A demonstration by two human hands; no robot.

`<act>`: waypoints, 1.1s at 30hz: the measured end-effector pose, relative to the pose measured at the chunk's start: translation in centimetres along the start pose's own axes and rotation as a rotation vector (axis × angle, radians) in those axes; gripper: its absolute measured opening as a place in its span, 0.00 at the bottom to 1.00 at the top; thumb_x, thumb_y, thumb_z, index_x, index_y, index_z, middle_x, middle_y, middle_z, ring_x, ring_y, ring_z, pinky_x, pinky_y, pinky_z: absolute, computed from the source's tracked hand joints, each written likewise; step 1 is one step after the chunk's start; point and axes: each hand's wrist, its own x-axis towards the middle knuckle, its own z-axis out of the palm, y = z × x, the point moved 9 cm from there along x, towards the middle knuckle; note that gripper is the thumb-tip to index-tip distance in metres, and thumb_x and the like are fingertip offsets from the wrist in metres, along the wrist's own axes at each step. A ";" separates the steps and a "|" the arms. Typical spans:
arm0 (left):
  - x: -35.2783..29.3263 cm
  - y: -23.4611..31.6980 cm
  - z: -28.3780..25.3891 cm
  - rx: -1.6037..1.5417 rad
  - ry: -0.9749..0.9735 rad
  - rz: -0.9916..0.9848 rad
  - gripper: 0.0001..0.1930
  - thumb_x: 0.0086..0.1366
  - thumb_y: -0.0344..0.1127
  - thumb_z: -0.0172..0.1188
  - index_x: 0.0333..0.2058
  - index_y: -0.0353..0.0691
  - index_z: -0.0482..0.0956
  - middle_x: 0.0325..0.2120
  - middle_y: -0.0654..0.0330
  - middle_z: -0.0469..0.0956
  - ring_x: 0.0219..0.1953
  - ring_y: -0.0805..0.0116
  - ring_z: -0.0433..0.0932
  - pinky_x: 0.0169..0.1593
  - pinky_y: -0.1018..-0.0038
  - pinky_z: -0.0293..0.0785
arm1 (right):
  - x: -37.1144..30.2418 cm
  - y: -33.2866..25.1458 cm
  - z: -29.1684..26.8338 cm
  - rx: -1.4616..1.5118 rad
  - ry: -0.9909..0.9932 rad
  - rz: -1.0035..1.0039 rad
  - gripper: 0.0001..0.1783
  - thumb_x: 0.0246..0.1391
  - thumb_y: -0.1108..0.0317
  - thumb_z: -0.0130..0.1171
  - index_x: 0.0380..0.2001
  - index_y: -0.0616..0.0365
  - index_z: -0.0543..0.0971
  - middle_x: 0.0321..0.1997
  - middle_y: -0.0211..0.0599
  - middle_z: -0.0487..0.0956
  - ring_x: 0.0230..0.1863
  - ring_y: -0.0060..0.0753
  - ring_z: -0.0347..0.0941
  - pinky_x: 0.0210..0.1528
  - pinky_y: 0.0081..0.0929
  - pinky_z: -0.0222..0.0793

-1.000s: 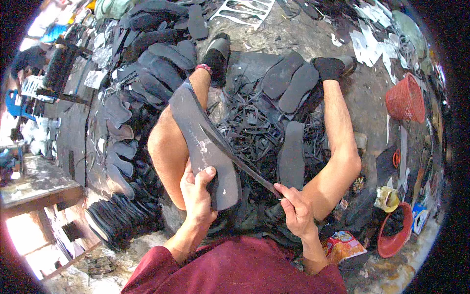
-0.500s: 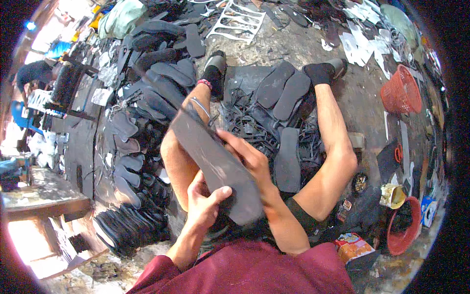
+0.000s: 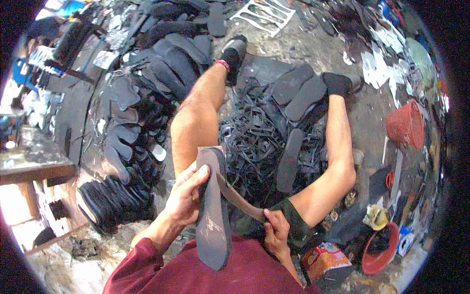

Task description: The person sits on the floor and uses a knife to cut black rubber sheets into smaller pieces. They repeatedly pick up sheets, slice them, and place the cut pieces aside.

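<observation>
While the left hand grips a grey, pale-scuffed sole, the right hand pinches its narrow strip.

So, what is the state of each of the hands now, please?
Left hand: closed, holding a dark sole.
Right hand: closed, pinching a thin strip.

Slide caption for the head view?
Left hand grips a dark sole; right hand holds a strip running from its edge, black scraps beyond.
</observation>
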 end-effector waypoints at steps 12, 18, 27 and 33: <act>0.7 1.0 0.8 0.284 -0.236 0.001 0.15 0.64 0.33 0.66 0.48 0.35 0.79 0.40 0.61 0.82 0.42 0.73 0.79 0.50 0.71 0.75 | 15.3 -7.2 -1.7 -0.181 -0.410 -0.183 0.22 0.56 0.69 0.59 0.56 0.50 0.77 0.23 0.37 0.73 0.23 0.39 0.72 0.27 0.34 0.70; 0.9 0.2 1.9 0.385 -0.289 -0.076 0.16 0.63 0.32 0.68 0.48 0.34 0.80 0.39 0.62 0.83 0.40 0.74 0.80 0.46 0.76 0.77 | 19.7 -8.8 -0.1 -0.287 -0.766 -0.172 0.23 0.63 0.57 0.54 0.62 0.36 0.72 0.25 0.35 0.79 0.26 0.44 0.79 0.28 0.40 0.76; 0.5 -1.7 -0.2 -0.048 -0.884 -0.090 0.42 0.67 0.54 0.56 0.70 0.38 0.51 0.57 0.48 0.72 0.56 0.56 0.74 0.57 0.62 0.70 | 16.8 -8.4 -4.8 0.156 -0.441 0.073 0.21 0.66 0.68 0.47 0.60 0.58 0.73 0.53 0.43 0.80 0.48 0.39 0.78 0.49 0.31 0.73; 2.2 0.6 9.0 -0.326 0.012 0.190 0.39 0.59 0.31 0.69 0.66 0.37 0.57 0.54 0.55 0.72 0.56 0.62 0.73 0.61 0.66 0.70 | 9.5 -7.2 -4.9 0.185 0.264 0.134 0.27 0.67 0.65 0.47 0.64 0.71 0.66 0.35 0.45 0.77 0.32 0.35 0.72 0.37 0.32 0.69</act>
